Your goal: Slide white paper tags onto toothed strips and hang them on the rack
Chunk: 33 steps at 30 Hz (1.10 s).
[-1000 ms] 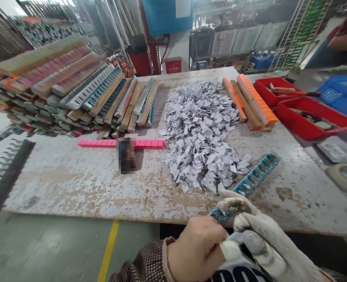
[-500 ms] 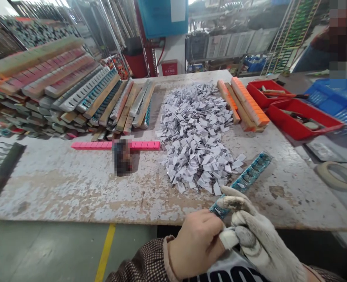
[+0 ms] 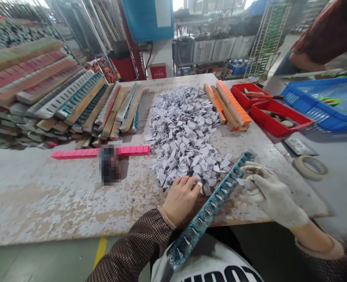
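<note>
A long teal speckled bar [image 3: 204,213] with a row of slots slants from my lap up over the table edge. Small pale pointed pieces stick up from several of its slots. My right hand [image 3: 269,192], in a white work glove, is beside the bar's upper end. Its fingertips pinch a small white piece [image 3: 241,181] against the bar's side. My left hand [image 3: 181,197] is bare, with white tape on one finger. It rests on the near edge of a heap of small white pieces [image 3: 188,129], fingers slightly bent and thumb apart; the fingertips are partly hidden.
Stacked bars [image 3: 44,98] fill the back left. A pink bar [image 3: 134,150] lies left of the heap, beside a blurred-out object [image 3: 110,164]. Orange bars [image 3: 234,103], red trays [image 3: 282,117], a blue basket [image 3: 323,105] and a tape roll [image 3: 311,167] are on the right. Another person's arm [image 3: 323,43] reaches in behind.
My hands, close together over the bar before, have parted. The left has moved up to the heap, the right to the bar's far end. More of the bar now shows.
</note>
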Each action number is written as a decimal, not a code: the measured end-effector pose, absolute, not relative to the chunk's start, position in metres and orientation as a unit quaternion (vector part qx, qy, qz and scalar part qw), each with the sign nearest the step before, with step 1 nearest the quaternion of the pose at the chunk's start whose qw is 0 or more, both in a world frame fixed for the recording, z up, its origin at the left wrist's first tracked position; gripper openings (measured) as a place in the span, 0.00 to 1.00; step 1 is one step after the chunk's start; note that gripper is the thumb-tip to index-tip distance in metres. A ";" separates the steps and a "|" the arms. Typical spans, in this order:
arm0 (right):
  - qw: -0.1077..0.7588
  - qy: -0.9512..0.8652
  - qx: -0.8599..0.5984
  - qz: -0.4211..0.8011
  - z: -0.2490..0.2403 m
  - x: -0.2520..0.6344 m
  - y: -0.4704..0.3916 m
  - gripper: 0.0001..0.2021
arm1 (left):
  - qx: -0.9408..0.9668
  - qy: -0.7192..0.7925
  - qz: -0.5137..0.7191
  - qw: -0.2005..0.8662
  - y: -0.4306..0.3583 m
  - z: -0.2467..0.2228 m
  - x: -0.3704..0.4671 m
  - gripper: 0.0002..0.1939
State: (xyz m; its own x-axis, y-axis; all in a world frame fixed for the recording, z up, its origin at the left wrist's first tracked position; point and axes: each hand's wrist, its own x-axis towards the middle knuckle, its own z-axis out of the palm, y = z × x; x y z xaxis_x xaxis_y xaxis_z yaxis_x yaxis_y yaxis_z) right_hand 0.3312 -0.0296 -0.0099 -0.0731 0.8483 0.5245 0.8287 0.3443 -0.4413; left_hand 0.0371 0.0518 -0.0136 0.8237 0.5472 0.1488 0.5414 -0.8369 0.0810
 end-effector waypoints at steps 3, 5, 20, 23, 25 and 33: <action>0.349 -0.741 -0.574 -0.021 -0.016 0.337 -0.024 0.07 | 0.952 0.297 0.071 0.022 0.051 -0.016 0.039 0.08; 0.311 -0.763 -0.564 -0.058 -0.017 0.338 -0.021 0.07 | 0.952 0.298 0.070 0.027 0.050 -0.018 0.036 0.07; 0.164 -0.845 -0.503 -0.074 -0.010 0.338 0.008 0.11 | 0.899 0.376 0.159 0.158 0.043 -0.036 0.015 0.14; 0.174 -0.848 -0.494 -0.080 -0.011 0.339 0.010 0.12 | 0.848 0.422 0.210 0.244 0.042 -0.040 0.012 0.11; 0.188 -0.846 -0.492 -0.079 -0.013 0.339 0.011 0.12 | 0.819 0.442 0.236 0.279 0.041 -0.041 0.010 0.08; 0.246 -0.835 -0.489 -0.056 -0.027 0.315 -0.002 0.12 | 0.664 0.459 0.299 0.509 0.036 -0.038 0.000 0.07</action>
